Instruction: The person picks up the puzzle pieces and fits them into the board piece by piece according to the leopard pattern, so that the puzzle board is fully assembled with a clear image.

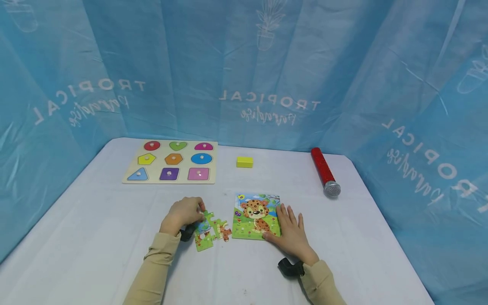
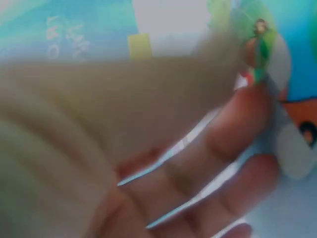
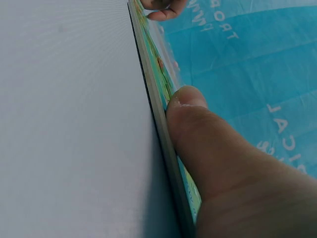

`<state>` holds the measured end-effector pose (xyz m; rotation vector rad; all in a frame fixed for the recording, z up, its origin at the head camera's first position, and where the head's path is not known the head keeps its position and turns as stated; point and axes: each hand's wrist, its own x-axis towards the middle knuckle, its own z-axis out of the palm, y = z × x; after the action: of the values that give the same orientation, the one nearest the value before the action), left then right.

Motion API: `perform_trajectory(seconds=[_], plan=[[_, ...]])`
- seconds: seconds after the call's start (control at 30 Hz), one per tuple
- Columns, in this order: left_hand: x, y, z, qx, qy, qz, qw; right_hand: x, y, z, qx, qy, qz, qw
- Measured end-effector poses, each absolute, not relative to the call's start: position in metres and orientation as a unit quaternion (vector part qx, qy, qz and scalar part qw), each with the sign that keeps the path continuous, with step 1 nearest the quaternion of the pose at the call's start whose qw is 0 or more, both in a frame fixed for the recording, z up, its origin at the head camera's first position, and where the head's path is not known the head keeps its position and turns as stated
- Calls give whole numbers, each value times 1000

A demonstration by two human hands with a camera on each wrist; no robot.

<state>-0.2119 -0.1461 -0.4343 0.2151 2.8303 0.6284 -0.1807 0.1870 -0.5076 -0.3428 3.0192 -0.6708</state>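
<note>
My left hand pinches a jigsaw piece between thumb and forefinger. In the left wrist view, a bit of its coloured print shows at the blurred fingertips. Several loose pieces printed in green, blue and spotted orange lie below and beside this hand, some overlapping. To their right lies a square leopard-cub picture board. My right hand rests along the board's right edge, fingers stretched out. The right wrist view shows its thumb on the board's near edge.
A wooden shape puzzle board with knobbed pieces lies at the back left. A yellow block sits at the back middle, and a red microphone with a silver head lies at the back right. A blue printed curtain hangs around the white table.
</note>
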Motion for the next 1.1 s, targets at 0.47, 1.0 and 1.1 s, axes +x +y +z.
perform_trajectory(seconds=[0.47, 1.0, 1.1], plan=[[-201, -135, -424, 102, 978, 143, 110, -181, 189, -506, -116, 970, -214, 15], [-218, -139, -432, 123, 905, 406, 35, -179, 187, -502, -115, 970, -212, 21], [-219, -124, -435, 116, 897, 425, 35, -179, 187, -501, -117, 970, -214, 20]])
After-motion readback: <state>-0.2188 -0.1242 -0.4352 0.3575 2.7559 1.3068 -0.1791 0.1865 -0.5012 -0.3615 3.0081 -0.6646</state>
